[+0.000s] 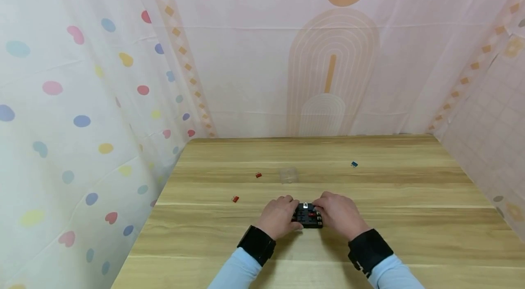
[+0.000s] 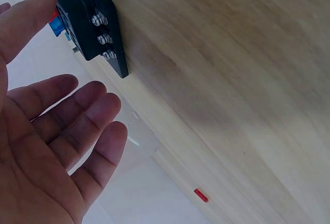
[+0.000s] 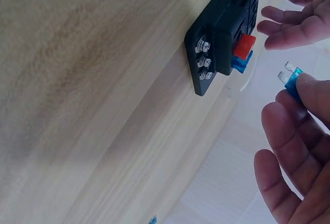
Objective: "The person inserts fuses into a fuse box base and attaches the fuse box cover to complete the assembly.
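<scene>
A black fuse block [image 1: 308,220] with screw terminals along its sides lies on the table between both hands. One red blade fuse [image 3: 244,46] and a blue one [image 3: 240,64] sit in its slots. My left hand [image 1: 276,217] is at the block's left end, thumb on its edge, the other fingers loosely bent beside it. Between thumb and index finger, my right hand [image 1: 341,214] pinches a blue blade fuse [image 3: 294,82]. Its two metal prongs stick out towards the block, apart from it in the right wrist view.
Two loose red fuses lie on the wooden table [image 1: 410,188]: one near left [image 1: 235,198], one farther back [image 1: 258,174]. A clear plastic cover [image 1: 289,175] is behind the block. Another blue fuse [image 1: 354,164] lies at back right. Patterned curtains [image 1: 246,74] surround the table.
</scene>
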Demonstrator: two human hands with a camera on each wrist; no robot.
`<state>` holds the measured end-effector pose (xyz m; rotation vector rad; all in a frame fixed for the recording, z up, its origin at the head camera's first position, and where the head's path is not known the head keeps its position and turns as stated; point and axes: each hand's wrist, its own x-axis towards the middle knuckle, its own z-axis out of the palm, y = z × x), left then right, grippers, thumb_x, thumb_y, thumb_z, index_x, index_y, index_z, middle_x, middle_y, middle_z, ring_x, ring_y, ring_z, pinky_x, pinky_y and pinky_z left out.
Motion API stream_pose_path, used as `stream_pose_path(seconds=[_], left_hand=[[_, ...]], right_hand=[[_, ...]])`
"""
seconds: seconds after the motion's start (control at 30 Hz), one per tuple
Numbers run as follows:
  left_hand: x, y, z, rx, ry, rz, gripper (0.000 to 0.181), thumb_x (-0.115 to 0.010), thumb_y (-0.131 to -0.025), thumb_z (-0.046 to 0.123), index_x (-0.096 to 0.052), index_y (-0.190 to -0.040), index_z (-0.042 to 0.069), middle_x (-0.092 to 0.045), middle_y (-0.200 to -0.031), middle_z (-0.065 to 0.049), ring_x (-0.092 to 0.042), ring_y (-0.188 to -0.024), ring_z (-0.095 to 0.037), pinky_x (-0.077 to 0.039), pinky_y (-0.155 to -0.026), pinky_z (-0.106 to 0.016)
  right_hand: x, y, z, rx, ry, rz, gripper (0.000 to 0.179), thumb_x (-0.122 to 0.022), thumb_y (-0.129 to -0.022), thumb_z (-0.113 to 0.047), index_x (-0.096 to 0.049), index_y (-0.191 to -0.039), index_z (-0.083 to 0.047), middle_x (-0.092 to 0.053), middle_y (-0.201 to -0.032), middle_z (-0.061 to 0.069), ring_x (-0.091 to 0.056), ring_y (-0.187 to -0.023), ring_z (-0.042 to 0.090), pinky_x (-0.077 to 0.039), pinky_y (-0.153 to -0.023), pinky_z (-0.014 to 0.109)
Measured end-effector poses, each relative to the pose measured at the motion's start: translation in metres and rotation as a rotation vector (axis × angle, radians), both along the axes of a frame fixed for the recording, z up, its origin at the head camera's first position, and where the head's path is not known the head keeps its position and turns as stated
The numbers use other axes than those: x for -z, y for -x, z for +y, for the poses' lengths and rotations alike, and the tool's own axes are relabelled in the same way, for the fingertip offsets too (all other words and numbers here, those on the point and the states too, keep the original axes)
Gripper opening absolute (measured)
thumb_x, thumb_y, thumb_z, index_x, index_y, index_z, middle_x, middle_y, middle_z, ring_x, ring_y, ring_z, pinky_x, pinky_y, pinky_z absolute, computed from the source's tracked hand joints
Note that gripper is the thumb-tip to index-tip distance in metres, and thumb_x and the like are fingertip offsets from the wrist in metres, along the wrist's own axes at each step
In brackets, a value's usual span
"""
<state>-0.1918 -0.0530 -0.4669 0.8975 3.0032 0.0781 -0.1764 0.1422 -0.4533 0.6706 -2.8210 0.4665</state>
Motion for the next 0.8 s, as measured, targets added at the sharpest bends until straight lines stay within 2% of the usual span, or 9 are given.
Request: stream_pose_path(seconds=[0.2, 0.37, 0.67, 0.8], left_hand=[[0.0005, 0.0004, 0.0016, 0.003, 0.015, 0.001, 0.060, -0.080, -0.080, 0.048, -0.065, -0.124, 0.010, -0.064, -0.110, -0.002, -0.061, -0.098, -0.017, -0.051, -0.082, -0.032], [0.0020, 0.0002, 0.0023, 0.009, 0.016, 0.007, 0.051, -0.080, -0.081, 0.046, -0.068, -0.118, 0.012, -0.065, -0.106, -0.001, -0.061, -0.094, -0.016, -0.051, -0.079, -0.032], [0.0094, -0.0014, 0.0038, 0.054, 0.037, 0.112, 0.038, -0.077, -0.084, 0.044, -0.072, -0.109, 0.015, -0.066, -0.098, 0.002, -0.062, -0.088, -0.014, -0.052, -0.073, -0.029], [0.0074, -0.0013, 0.0055, 0.060, 0.034, 0.106, 0.036, -0.078, -0.084, 0.042, -0.072, -0.106, 0.014, -0.067, -0.097, 0.002, -0.063, -0.087, -0.014, -0.052, -0.074, -0.029]], right_hand=[[-0.0004, -0.0008, 0.0013, -0.025, -0.001, 0.001, 0.007, -0.079, -0.084, -0.012, -0.077, -0.091, -0.011, -0.064, -0.077, -0.005, -0.060, -0.066, 0.011, -0.049, -0.060, 0.030], [0.0004, -0.0005, 0.0014, -0.044, 0.008, -0.015, 0.006, -0.079, -0.084, -0.012, -0.078, -0.089, -0.011, -0.068, -0.079, -0.004, -0.064, -0.070, 0.013, -0.051, -0.062, 0.031], [0.0037, -0.0009, 0.0013, -0.065, -0.016, -0.043, 0.004, -0.079, -0.083, -0.011, -0.078, -0.087, -0.012, -0.070, -0.079, -0.004, -0.064, -0.071, 0.013, -0.051, -0.063, 0.030], [0.0048, -0.0016, 0.0016, -0.093, -0.031, -0.016, 0.005, -0.080, -0.083, -0.012, -0.079, -0.087, -0.012, -0.067, -0.079, -0.004, -0.062, -0.069, 0.012, -0.049, -0.061, 0.029]])
